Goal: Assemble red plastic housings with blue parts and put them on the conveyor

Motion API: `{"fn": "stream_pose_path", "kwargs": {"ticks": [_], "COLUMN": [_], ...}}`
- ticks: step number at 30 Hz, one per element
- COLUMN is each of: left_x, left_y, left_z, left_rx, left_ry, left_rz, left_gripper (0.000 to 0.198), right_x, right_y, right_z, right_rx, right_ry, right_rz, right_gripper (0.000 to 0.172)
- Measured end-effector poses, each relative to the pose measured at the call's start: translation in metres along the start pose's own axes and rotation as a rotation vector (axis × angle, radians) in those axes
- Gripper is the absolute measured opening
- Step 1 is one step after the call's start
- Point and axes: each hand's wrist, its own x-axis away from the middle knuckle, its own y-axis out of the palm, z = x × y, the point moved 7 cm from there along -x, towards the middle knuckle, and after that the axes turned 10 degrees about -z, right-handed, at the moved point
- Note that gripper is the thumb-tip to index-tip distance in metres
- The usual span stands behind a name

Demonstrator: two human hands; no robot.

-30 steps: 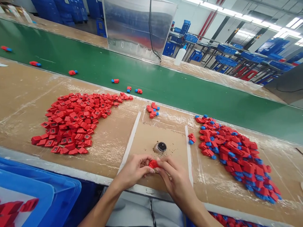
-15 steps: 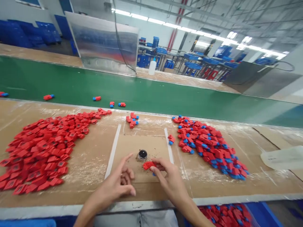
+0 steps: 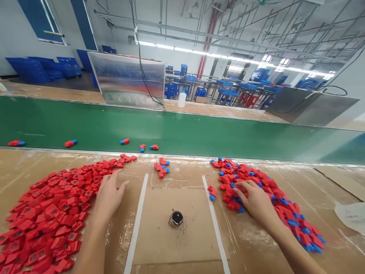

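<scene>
My left hand (image 3: pixel 110 194) is over the right edge of a heap of plain red plastic blocks (image 3: pixel 54 205), with thumb and fingers apart and nothing visible between them. My right hand (image 3: pixel 256 199) reaches into a second heap of red blocks with blue ends (image 3: pixel 251 173). Its thumb and forefinger are slightly apart over the blocks, and no block is clearly gripped. Between my hands, a small round pot of dark liquid (image 3: pixel 177 218) stands on a cardboard sheet (image 3: pixel 154 243) with dark specks around it.
A few red and blue blocks (image 3: pixel 162 167) lie beyond the cardboard; another (image 3: pixel 211 192) sits by the right white tape strip (image 3: pixel 215 220). Several more are spread along the green belt (image 3: pixel 199 135). A white bottle (image 3: pixel 182 98) and metal panel (image 3: pixel 131 83) stand behind.
My right hand has carried a red block from beside the pot to the right heap. My left hand has moved left and away to the red heap. The view has tilted up.
</scene>
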Motion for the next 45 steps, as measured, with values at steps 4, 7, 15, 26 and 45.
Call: {"fn": "stream_pose_path", "kwargs": {"ticks": [4,7,15,26,45], "left_x": [-0.027,-0.048,-0.068,-0.053,0.103], "left_y": [-0.003,-0.002,0.011,0.006,0.059], "left_z": [0.002,0.003,0.000,-0.004,0.058], "left_rx": [-0.121,-0.178,-0.256,-0.218,0.857], "left_ry": [-0.062,-0.166,-0.299,-0.290,0.215], "left_rz": [0.044,0.084,0.093,0.054,-0.249], "left_gripper": [0.042,0.035,0.025,0.023,0.022], "right_x": [-0.057,-0.119,-0.230,-0.215,0.036], "right_y": [0.009,0.037,0.144,0.126,0.065], "right_z": [-0.037,-0.087,-0.212,-0.210,-0.127], "right_rx": [0.071,0.004,-0.079,-0.072,-0.682], "right_ry": [-0.157,-0.272,-0.415,-0.357,-0.336], "right_rz": [-0.073,-0.188,-0.312,-0.361,-0.492], "right_gripper": [0.028,0.022,0.033,0.020,0.017]}}
